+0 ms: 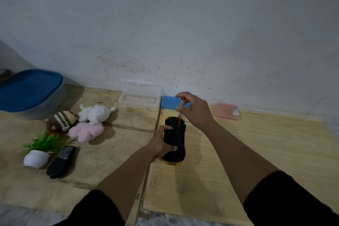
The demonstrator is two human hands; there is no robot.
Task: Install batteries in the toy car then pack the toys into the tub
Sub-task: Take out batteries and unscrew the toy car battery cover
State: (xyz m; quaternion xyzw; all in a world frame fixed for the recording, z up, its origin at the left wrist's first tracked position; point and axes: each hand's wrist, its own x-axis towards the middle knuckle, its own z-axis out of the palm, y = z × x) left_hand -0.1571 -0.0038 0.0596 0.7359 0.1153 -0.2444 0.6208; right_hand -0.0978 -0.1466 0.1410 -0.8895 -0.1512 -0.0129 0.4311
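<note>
The toy car is lying upside down on the wooden board, black underside facing up and yellow body showing at both ends, and everything else is placed here relative to it. The left hand is gripping the car from its left side, fingers curled over the black underside and thumb pressed across the nearer end. The right hand is hovering just above the car's far end, its fingertips pinching the red-and-clear handle of a small screwdriver, which is standing nearly upright with its thin shaft reaching down to the underside of the car; whether the tip is seated in a screw is too small to tell. Far to the left of the car and further back, the tub is sitting by the wall with its blue lid on. Between the tub and the car, the plush toys are lying in a loose heap, with a small potted plastic plant and a black oblong piece lying nearer than them. Beyond the car, along the wall, a clear open case, a blue case and a pink case are sitting in a row.
</note>
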